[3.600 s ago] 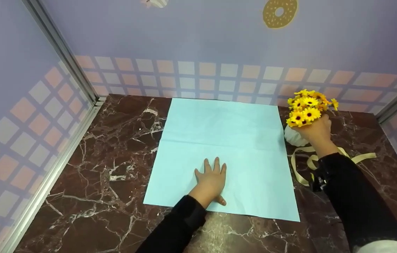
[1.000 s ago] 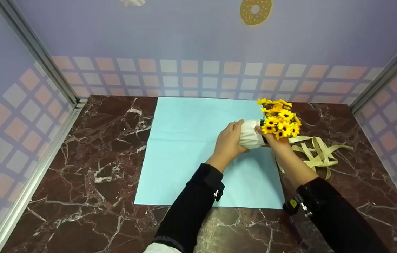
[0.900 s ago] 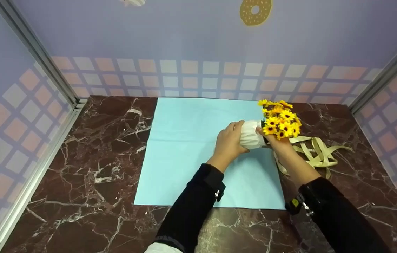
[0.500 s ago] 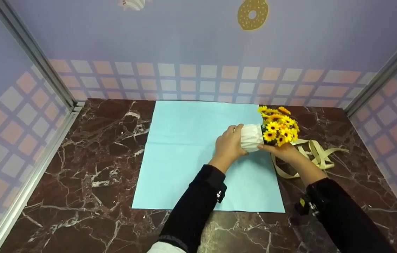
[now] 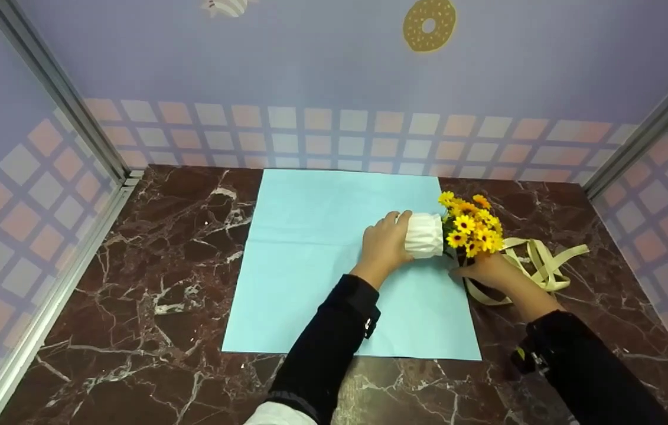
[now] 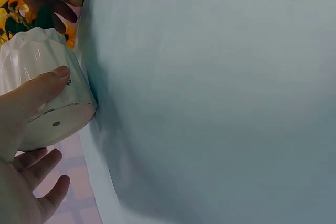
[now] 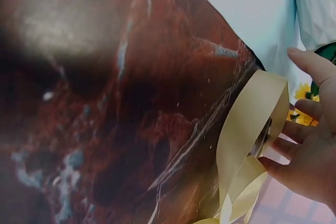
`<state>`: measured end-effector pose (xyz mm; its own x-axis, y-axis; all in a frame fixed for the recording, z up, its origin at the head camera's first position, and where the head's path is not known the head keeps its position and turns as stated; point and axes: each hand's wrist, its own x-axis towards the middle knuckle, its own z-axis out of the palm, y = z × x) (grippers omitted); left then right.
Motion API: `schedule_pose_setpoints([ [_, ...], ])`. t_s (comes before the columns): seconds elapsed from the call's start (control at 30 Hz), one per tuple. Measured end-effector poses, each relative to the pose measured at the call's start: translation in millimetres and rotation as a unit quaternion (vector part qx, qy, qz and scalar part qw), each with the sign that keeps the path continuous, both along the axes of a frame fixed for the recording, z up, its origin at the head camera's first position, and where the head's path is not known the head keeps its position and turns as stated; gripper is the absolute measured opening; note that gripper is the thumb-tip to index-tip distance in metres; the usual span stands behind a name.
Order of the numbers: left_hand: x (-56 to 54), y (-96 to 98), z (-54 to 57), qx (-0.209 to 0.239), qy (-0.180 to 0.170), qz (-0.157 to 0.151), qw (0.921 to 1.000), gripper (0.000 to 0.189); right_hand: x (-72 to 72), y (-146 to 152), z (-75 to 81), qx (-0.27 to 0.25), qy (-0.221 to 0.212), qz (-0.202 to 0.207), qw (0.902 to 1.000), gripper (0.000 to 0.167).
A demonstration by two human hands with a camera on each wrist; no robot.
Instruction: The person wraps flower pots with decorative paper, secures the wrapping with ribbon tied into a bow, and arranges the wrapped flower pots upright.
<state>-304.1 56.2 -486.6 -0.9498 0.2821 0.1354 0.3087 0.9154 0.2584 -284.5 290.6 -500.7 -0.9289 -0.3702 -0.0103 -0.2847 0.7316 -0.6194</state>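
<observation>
A white fluted flowerpot point(image 5: 425, 236) lies tipped on its side over the light blue sheet point(image 5: 304, 295), its mouth facing right. Yellow daisy-like flowers point(image 5: 471, 227) spread out of it. My left hand point(image 5: 384, 245) grips the pot near its base; in the left wrist view the thumb presses the fluted wall point(image 6: 37, 56), and the base shows a small hole. Just below the blossoms is my right hand point(image 5: 490, 271), fingers spread and apart from the pot. In the right wrist view its fingertips are beside the pale yellow ribbon point(image 7: 252, 114); contact is hard to tell.
The ribbon point(image 5: 546, 268) lies in loose loops right of the sheet on the dark red marbled tabletop point(image 5: 150, 283). A purple patterned wall point(image 5: 334, 71) stands behind, with side panels at left and right.
The right hand left the sheet's right side holding the flowers, and the left hand rose from the sheet to grip the pot. Lately the right hand has let go and moved down and right.
</observation>
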Motion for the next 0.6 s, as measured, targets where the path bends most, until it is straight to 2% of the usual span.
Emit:
schedule_pose_setpoints([
  [0.23,-1.3,1.7,-0.2,-0.014,0.015,-0.016,0.9997,0.087,6.3,7,2.3,0.04,-0.008,-0.005,0.9992,0.079],
  [0.4,-1.7,0.4,0.7,-0.024,0.029,-0.019,0.9991,0.082,9.3,14,2.4,0.042,-0.028,-0.012,0.9987,0.077],
  [0.6,-0.5,-5.0,4.2,-0.052,0.036,-0.026,0.9976,0.079,11.2,21,0.6,0.057,-0.041,-0.004,0.9975,0.067],
])
